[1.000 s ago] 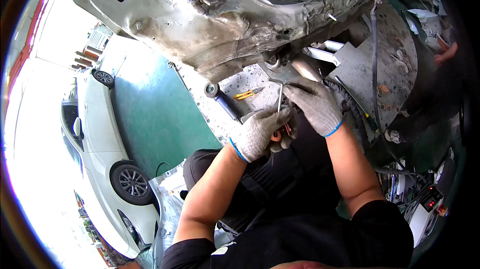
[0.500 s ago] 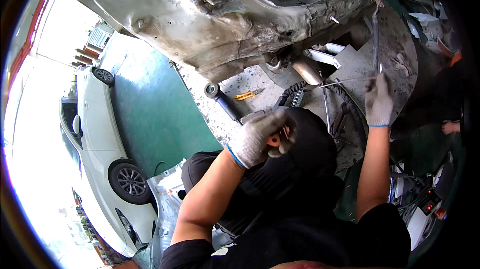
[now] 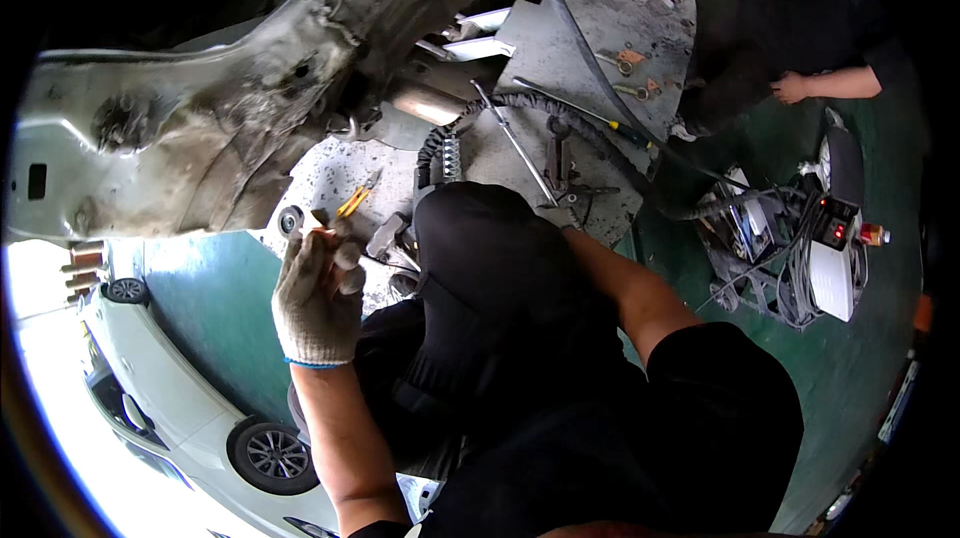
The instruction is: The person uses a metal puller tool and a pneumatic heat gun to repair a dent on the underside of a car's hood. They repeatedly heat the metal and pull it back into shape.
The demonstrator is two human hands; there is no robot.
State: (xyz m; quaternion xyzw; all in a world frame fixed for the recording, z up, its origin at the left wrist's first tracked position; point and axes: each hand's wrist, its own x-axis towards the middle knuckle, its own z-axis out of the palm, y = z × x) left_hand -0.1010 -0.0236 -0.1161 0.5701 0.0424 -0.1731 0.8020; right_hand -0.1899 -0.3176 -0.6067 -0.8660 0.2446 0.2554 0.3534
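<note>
My left hand (image 3: 318, 303), in a whitish knit glove, is raised at the left with its fingers closed around small copper-coloured pieces (image 3: 318, 229). Their exact shape is mostly covered by the fingers. My right forearm (image 3: 635, 288) reaches forward beside my dark-clothed knee (image 3: 495, 248), which hides the right hand. Beyond the left hand stands a bare, dirty car body panel (image 3: 215, 128). Close past its fingers lie yellow-handled pliers (image 3: 352, 201) and a hammer (image 3: 386, 235) on the speckled metal plate (image 3: 480, 203).
A long thin rod with a yellow-banded handle (image 3: 625, 131), a metal bar (image 3: 515, 143) and a black sleeved cable (image 3: 590, 133) lie on the plate. At right are a wheeled machine (image 3: 790, 238) and another person (image 3: 790, 28). A white car (image 3: 190, 378) stands at left.
The view has swung to the right. My right hand has let go of the thin rod, now lying on the plate, and dropped behind my knee. My left hand still holds the copper-coloured pieces.
</note>
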